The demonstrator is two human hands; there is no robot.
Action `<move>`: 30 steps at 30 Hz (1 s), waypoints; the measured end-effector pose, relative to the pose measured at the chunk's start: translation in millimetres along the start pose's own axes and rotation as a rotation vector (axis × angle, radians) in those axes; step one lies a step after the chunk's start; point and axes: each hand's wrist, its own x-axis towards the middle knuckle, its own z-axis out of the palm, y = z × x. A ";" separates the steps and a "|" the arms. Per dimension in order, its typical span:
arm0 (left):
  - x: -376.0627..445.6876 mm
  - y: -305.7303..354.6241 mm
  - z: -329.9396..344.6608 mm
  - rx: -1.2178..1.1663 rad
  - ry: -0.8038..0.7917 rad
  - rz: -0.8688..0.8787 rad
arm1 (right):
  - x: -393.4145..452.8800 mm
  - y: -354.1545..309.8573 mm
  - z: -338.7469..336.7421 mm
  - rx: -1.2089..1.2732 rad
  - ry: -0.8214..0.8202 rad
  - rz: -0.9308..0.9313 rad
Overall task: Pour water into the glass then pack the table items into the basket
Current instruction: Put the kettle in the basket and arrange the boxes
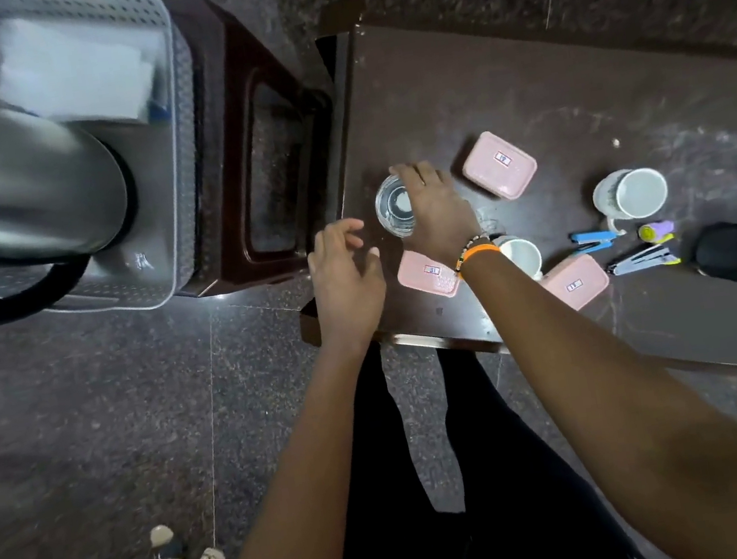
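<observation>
Glass [393,206] — right hand [435,208] grips its partly hidden rim; left hand [345,278] loosely open, holding nothing

The steel kettle [12,187] is cut by the left edge; the right arm hides part of a white mug [522,255].

Clear glass [394,206] upright near the dark table's [566,85] left edge; grey perforated basket [173,117] well left.

Head-worn view, steeply downward over table [519,82].
</observation>
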 end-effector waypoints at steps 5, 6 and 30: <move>-6.4 21.9 14.8 -0.034 -0.006 0.040 | -24.5 19.0 -29.8 0.102 0.190 0.029; -8.3 27.8 20.0 -0.037 -0.016 0.050 | -31.2 25.6 -39.1 0.112 0.224 0.047; -28.7 118.7 152.5 0.040 -0.198 0.197 | -21.9 217.6 -126.5 0.209 0.260 0.424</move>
